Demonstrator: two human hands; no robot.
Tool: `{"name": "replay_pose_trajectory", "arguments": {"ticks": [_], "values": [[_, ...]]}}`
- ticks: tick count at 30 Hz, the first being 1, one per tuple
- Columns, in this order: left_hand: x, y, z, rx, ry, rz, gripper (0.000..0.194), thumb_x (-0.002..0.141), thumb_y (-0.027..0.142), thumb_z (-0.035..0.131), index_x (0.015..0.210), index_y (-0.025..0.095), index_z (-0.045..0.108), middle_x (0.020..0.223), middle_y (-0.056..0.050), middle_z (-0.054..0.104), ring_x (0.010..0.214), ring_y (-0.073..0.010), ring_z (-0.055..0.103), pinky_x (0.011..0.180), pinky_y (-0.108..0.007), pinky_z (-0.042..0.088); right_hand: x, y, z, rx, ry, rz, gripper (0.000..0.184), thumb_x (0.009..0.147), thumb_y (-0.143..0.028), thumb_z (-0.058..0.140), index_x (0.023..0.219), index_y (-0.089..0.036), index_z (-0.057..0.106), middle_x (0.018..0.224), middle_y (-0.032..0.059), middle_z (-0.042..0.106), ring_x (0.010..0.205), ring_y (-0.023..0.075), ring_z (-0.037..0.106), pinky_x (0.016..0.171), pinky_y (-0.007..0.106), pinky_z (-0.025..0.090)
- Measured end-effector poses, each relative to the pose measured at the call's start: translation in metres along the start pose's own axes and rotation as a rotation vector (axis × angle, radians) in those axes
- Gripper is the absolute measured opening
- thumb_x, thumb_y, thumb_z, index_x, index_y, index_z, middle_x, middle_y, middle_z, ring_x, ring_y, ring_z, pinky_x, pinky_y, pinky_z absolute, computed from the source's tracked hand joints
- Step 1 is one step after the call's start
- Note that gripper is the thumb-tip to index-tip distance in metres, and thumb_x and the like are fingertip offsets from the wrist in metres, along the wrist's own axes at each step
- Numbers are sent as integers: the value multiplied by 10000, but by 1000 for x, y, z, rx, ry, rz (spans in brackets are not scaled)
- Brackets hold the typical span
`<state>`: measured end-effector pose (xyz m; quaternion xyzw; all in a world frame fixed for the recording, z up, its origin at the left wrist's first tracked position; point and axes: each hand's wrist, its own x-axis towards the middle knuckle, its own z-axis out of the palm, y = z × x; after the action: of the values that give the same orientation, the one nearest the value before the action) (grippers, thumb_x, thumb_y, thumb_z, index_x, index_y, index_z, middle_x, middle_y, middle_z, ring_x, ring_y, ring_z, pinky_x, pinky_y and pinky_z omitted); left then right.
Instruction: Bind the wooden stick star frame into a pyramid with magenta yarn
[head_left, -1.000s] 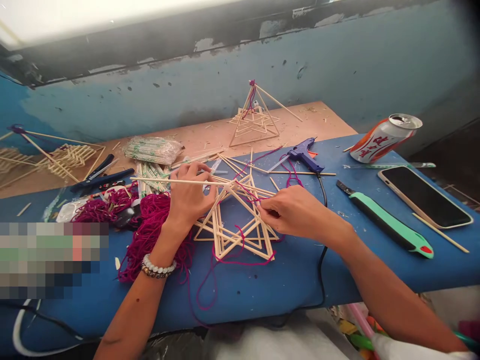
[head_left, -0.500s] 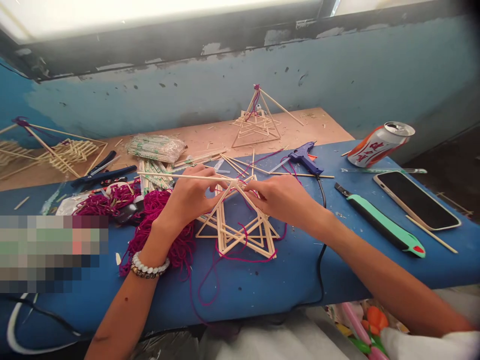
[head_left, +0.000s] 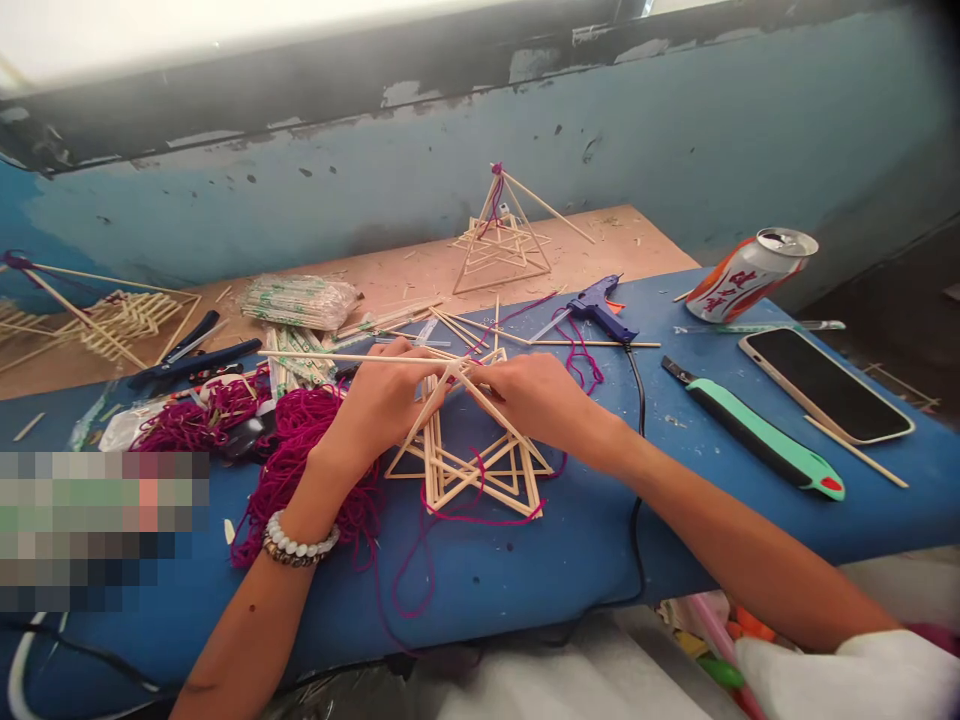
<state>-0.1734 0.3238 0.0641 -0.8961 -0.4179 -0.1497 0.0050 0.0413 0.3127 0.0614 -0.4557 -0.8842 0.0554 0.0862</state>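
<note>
A star-shaped frame of thin wooden sticks (head_left: 480, 470) lies on the blue table (head_left: 525, 570), with magenta yarn (head_left: 465, 518) looped round it. My left hand (head_left: 379, 395) pinches the joint where several raised sticks meet, near a long stick (head_left: 322, 357) pointing left. My right hand (head_left: 529, 395) is closed at the same joint from the right, fingers pinched on the sticks and yarn. A heap of magenta yarn (head_left: 300, 450) sits under my left wrist.
A blue glue gun (head_left: 596, 305), a green-handled knife (head_left: 757, 440), a phone (head_left: 825, 385) and a tipped can (head_left: 739, 275) lie to the right. Stick pyramids (head_left: 499, 235) stand behind. Packets of sticks (head_left: 296, 300) and black pliers (head_left: 191, 355) lie left.
My right hand has moved up and left from the frame's right side to the raised joint, meeting my left hand there. The left hand has kept its hold.
</note>
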Motion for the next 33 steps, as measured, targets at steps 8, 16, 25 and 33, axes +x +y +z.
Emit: {"name": "replay_pose_trajectory", "arguments": {"ticks": [8, 16, 25, 33], "values": [[1, -2, 5, -120, 55, -51, 175, 913, 347, 647, 1020, 257, 754, 1007, -25, 775, 880, -246, 632, 799, -387, 483, -3, 6, 6, 79, 88, 18, 344, 1029, -338, 412, 969, -189, 717, 836, 47, 752, 708, 159, 632, 588, 306, 193], [1, -3, -3, -29, 88, -19, 179, 924, 331, 612, 1013, 243, 741, 1007, -50, 724, 934, -254, 608, 874, -422, 478, -5, 11, 9, 84, 102, -35, 310, 1021, -290, 413, 1021, -172, 700, 899, 62, 750, 732, 157, 629, 588, 315, 170], [24, -10, -30, 150, -208, 155, 205, 951, 343, 565, 936, 260, 752, 913, -47, 721, 844, -232, 584, 782, -383, 409, -7, 11, 9, 80, 75, -52, 304, 1022, -282, 402, 965, -158, 674, 857, 57, 739, 704, 154, 631, 567, 313, 144], [34, -5, -25, 198, -258, 132, 146, 899, 304, 616, 845, 246, 738, 847, -37, 732, 845, -246, 614, 765, -364, 377, -8, 12, 11, 101, 99, -96, 300, 1020, -272, 415, 919, -147, 668, 839, 74, 734, 715, 168, 651, 570, 313, 179]]}}
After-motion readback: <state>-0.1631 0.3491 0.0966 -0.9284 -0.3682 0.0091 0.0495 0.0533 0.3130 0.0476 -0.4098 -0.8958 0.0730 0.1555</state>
